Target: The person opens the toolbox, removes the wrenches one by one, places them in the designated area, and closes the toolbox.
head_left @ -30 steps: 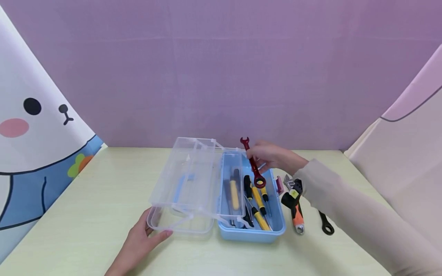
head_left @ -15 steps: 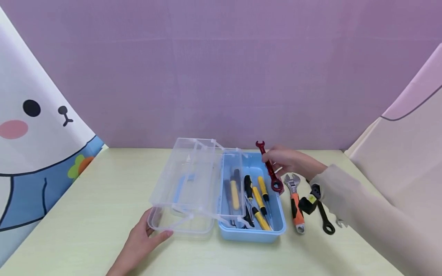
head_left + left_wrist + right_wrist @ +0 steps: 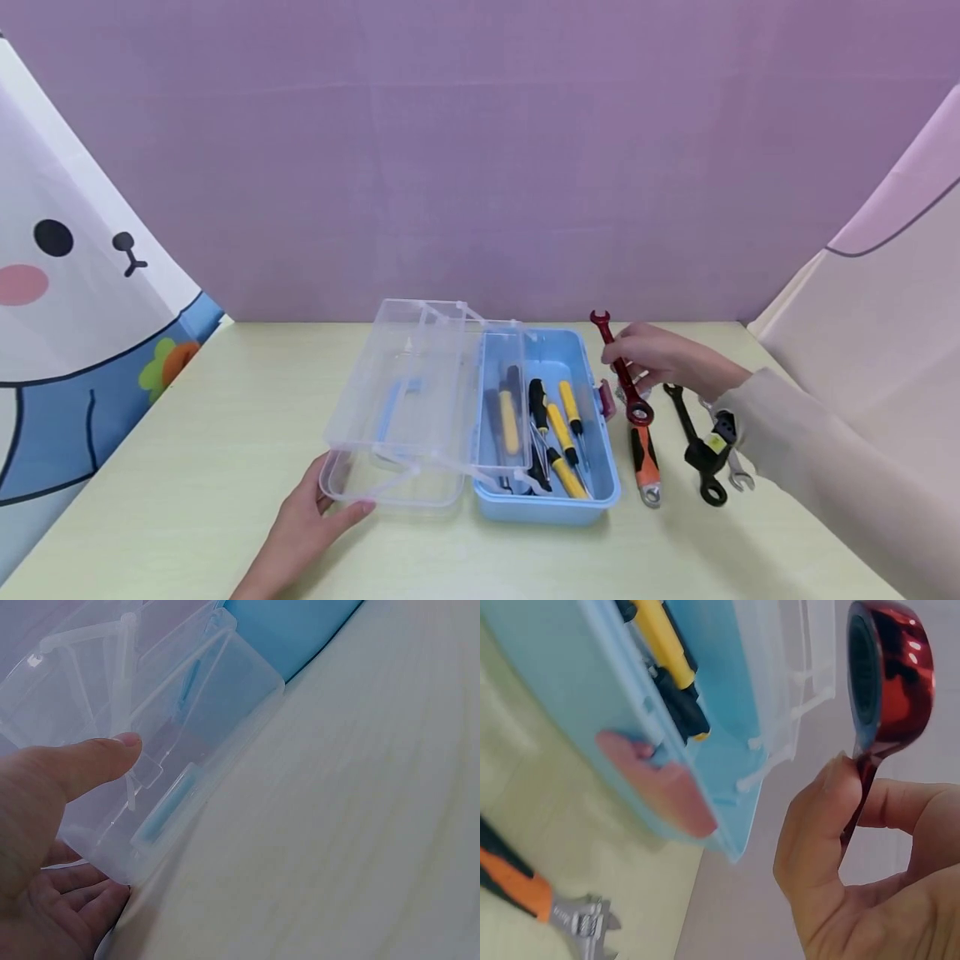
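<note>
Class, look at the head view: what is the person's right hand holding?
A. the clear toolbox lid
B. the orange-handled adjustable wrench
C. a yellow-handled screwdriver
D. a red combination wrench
D: the right hand pinches the red combination wrench in the air to the right of the blue toolbox, while the orange-handled adjustable wrench lies on the table and the left hand rests at the clear lid.

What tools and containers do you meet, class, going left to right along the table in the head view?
Clear plastic lid tray → blue plastic toolbox → orange-handled adjustable wrench → black combination wrench → silver wrench.
</note>
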The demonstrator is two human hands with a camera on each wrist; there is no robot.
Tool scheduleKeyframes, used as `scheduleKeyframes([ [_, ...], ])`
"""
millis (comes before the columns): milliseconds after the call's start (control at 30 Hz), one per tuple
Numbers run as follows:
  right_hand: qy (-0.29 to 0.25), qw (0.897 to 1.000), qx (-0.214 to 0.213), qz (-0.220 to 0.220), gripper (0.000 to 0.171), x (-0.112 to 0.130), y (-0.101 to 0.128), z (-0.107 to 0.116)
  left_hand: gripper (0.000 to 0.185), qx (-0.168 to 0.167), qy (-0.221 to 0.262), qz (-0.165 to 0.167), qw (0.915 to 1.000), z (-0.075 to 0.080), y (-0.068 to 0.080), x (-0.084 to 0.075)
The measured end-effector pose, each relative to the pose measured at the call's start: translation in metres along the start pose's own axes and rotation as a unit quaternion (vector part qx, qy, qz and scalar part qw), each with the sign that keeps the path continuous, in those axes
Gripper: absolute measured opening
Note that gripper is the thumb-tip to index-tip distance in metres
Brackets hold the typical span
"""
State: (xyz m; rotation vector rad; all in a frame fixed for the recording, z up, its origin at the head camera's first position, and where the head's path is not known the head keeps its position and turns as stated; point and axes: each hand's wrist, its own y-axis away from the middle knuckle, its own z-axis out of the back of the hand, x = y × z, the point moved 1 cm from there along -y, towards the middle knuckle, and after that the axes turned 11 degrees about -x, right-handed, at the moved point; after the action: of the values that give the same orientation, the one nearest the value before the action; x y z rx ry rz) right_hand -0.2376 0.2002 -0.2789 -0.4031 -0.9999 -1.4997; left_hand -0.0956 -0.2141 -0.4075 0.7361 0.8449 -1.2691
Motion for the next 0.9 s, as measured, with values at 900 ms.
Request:
scheduleKeyframes([
  [900, -0.016, 0.999, -0.01, -0.051, 0.01, -0.084, 0.012, 0.048, 0.086, 0.001, 0.009, 0.007, 0.9999, 0.003, 0.001, 0.002],
])
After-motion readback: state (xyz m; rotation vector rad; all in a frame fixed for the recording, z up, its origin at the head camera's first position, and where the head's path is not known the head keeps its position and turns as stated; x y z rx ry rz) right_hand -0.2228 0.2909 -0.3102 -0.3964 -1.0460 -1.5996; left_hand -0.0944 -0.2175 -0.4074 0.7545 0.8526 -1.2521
